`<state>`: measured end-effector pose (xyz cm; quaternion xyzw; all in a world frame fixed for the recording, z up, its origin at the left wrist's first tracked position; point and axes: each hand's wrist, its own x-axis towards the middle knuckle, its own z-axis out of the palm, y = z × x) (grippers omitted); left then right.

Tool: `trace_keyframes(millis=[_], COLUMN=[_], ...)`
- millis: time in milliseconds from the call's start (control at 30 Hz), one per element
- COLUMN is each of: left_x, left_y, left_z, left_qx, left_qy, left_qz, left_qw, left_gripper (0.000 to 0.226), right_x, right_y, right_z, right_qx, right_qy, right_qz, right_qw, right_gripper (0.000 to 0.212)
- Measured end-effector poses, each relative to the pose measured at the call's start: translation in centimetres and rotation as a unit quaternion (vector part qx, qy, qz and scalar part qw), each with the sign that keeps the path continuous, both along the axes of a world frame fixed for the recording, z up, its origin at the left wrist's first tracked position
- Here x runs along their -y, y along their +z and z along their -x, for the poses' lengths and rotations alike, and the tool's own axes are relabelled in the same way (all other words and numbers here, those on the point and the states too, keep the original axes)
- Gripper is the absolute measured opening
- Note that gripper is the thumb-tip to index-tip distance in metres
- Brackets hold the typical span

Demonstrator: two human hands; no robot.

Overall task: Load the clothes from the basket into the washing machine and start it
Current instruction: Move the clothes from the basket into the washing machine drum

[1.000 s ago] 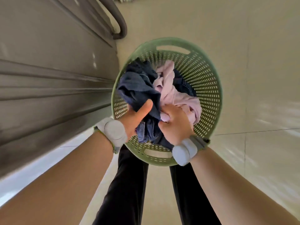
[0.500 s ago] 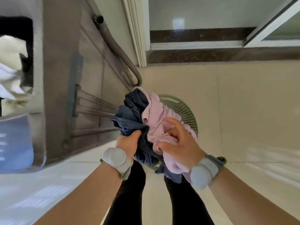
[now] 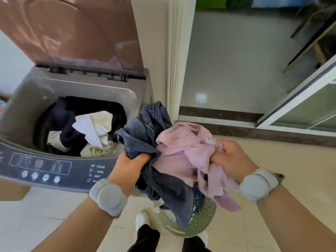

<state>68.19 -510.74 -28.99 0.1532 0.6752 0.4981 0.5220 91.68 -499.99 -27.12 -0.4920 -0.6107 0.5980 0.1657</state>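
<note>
Both hands lifted, carrying a bundle of clothes just right of the washing machine (image 3: 76, 91). Left hand (image 3: 130, 167) clenched on the jeans (image 3: 145, 131); right hand (image 3: 231, 159) clenched on the pink garment (image 3: 183, 151). Denim tail hangs down over the green basket (image 3: 203, 222) on the floor. Machine lid (image 3: 72, 31) up; drum holds dark and white laundry (image 3: 94, 128). Control panel (image 3: 45, 168) at front edge.
</note>
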Motion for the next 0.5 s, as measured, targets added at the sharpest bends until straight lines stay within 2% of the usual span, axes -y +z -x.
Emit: trace_keyframes(millis=[67, 100, 200, 267, 333, 433, 500], left_x=[1.0, 1.1, 2.4, 3.3, 4.7, 5.1, 5.3], left_y=[4.0, 5.1, 10.5, 13.7, 16.3, 17.8, 18.3], left_z=[2.8, 3.8, 8.8, 12.1, 15.5, 18.6, 20.3], left_qx=[-0.007, -0.019, -0.095, -0.148, -0.189, -0.239, -0.295], left_qy=[0.017, 0.019, 0.055, 0.100, 0.149, 0.163, 0.166], left_qz=[-0.055, -0.075, -0.149, -0.175, -0.203, -0.202, -0.167], left_qw=[0.998, 0.997, 0.983, 0.968, 0.949, 0.936, 0.926], left_gripper=[0.016, 0.023, 0.040, 0.038, 0.027, 0.029, 0.028], right_x=[-0.6, -1.2, -2.1, -2.0, -1.1, -0.6, -0.6], right_y=[4.2, 5.0, 9.0, 11.5, 13.7, 15.3, 16.8], right_z=[0.9, 0.8, 3.8, 7.0, 11.4, 15.8, 18.3], right_qx=[-0.054, -0.086, -0.152, -0.186, -0.213, -0.237, -0.257], right_qy=[-0.022, -0.039, -0.045, -0.008, 0.022, 0.031, 0.031], right_qz=[-0.020, -0.016, -0.023, -0.030, -0.040, -0.051, -0.049], right_qw=[0.998, 0.995, 0.987, 0.982, 0.976, 0.970, 0.965], right_gripper=[0.019, 0.018, 0.038, 0.038, 0.032, 0.024, 0.016])
